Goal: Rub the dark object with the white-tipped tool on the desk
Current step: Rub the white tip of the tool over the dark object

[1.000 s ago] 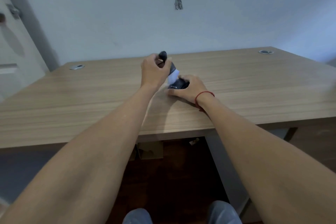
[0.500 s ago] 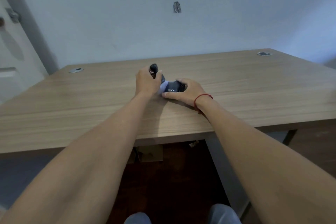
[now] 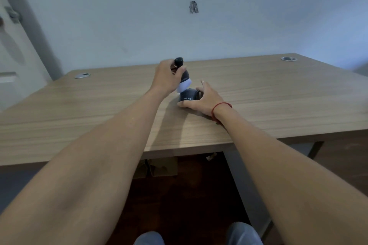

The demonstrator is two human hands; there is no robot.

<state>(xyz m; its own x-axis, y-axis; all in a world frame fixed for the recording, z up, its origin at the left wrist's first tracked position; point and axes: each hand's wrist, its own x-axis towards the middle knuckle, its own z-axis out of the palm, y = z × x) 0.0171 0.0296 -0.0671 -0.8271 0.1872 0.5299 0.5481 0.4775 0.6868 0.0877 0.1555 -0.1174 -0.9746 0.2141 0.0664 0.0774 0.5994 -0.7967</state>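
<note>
A small dark rounded object [image 3: 188, 96] with white lettering lies on the wooden desk [image 3: 268, 93] near its middle. My right hand [image 3: 205, 98], with a red string at the wrist, grips it from the right with thumb below and fingers over the far side. My left hand [image 3: 166, 79] is closed around the dark handle of the white-tipped tool [image 3: 184, 82]. The tool leans down to the right, and its white tip rests on the upper left of the dark object. The handle's black knob sticks up above my fingers.
Two round metal cable grommets sit in the desk, one at the back left [image 3: 82, 75] and one at the back right [image 3: 288, 58]. A pale wall stands behind the desk, a door [image 3: 12, 49] at left. My knees [image 3: 243, 233] show below the front edge.
My left hand has lifted and swung the tool from the object's left side up onto its top. The right hand's fingers have spread a little while still holding the object.
</note>
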